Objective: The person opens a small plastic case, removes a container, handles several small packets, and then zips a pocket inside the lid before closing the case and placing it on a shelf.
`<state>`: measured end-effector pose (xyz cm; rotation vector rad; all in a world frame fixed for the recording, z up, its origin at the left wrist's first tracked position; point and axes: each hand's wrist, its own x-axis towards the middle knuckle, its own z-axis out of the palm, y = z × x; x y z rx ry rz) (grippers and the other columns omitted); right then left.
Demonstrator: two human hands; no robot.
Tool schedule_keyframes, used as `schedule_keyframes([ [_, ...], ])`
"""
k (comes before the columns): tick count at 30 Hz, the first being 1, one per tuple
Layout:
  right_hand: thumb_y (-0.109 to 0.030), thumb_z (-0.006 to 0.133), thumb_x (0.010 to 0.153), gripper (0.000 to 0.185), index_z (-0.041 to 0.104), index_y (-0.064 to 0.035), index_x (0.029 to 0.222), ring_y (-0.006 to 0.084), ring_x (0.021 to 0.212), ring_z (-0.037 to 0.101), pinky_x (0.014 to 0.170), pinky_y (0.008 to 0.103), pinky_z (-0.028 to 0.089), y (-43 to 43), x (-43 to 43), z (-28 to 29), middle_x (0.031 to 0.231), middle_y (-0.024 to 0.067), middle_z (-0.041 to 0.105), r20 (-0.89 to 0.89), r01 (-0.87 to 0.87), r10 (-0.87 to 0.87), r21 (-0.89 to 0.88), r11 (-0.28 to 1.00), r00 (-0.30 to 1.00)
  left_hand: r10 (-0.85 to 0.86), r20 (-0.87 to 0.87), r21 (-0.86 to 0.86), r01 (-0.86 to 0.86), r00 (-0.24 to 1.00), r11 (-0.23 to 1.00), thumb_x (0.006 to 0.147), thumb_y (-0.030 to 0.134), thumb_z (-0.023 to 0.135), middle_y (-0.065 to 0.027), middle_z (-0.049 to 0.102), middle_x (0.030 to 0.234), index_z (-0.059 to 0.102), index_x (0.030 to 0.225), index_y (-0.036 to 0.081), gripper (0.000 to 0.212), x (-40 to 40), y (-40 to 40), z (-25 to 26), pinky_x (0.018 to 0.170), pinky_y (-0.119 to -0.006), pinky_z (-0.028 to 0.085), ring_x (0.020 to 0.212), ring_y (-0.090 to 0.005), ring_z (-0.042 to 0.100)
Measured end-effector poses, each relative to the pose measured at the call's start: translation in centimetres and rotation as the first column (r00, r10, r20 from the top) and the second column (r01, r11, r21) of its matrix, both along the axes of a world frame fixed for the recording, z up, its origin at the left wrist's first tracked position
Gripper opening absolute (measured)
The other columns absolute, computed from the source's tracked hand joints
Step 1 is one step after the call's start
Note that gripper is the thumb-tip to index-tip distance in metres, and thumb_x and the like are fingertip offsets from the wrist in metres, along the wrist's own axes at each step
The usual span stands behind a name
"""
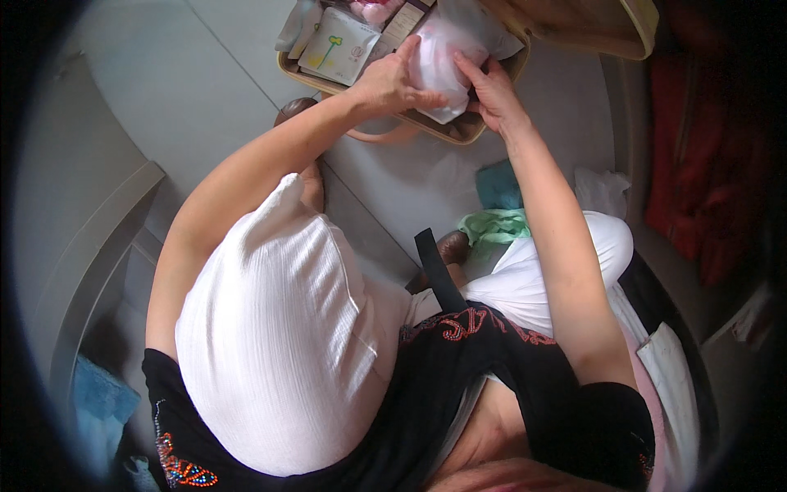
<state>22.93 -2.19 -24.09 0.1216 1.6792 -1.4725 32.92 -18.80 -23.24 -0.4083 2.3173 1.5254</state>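
Observation:
Both hands are on a white plastic-wrapped bundle [438, 71] at the front right of an open tan case [458, 139]. My left hand [388, 83] holds it from the left, thumb along its near side. On the opposite side, the fingers of my right hand [492, 92] press against the wrap. Pinkish contents show faintly through the plastic. Left of the bundle in the case lies a white packet with a green plant drawing [340, 46]. Behind it are a pink item [375, 9] and a narrow box bearing writing [406, 21]. The case's bottom is mostly hidden.
The raised lid [590, 27] leans out at the upper right. A teal cloth item [498, 184], a green plastic bag [495, 226] and a clear plastic bag [601, 192] lie near my right forearm. Red fabric [695, 160] borders the right; blue cloth [104, 393] sits lower left.

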Motion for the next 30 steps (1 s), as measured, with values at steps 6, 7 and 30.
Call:
schedule_keyframes([
  [6,-0.033,0.065,0.076,0.060,0.039,-0.0036,0.121,0.0205,0.094,0.055,0.060,0.0322,0.053,-1.5,0.0,1.5,0.109,0.0112,0.051,0.116,-0.125,0.122,0.013,0.992,0.986,0.222,-0.177,0.361,-0.146,0.959,0.921,0.053,0.036,0.080,-0.0149,0.054,0.109,0.033,0.124,0.005,0.091,-0.1,-1.0,-2.8,0.088,-0.033,0.041,0.101,-0.0270,0.052],
  [7,-0.033,0.065,0.076,0.060,0.039,-0.0036,0.121,0.0205,0.094,0.055,0.060,0.0322,0.053,-1.8,0.2,2.6,0.109,0.0112,0.051,0.122,-0.126,0.123,0.012,0.992,0.985,0.222,-0.172,0.359,-0.149,0.960,0.921,0.053,0.036,0.080,-0.0149,0.054,0.109,0.033,0.124,0.005,0.091,-0.2,-1.1,-1.5,0.088,-0.033,0.041,0.101,-0.0270,0.052],
  [30,-0.033,0.062,0.069,0.040,0.055,-0.0202,0.106,0.0280,0.127,0.016,0.089,0.0615,0.018,-6.4,3.8,1.0,0.131,-0.0001,0.034,-0.651,-0.081,0.755,0.750,0.656,0.082,0.184,-0.404,-0.752,-0.440,0.896,0.491,0.067,0.019,0.066,-0.0081,0.055,0.091,0.056,0.100,0.012,0.035,2.8,-10.4,2.5,0.071,-0.036,0.046,0.088,-0.0270,0.053],
])
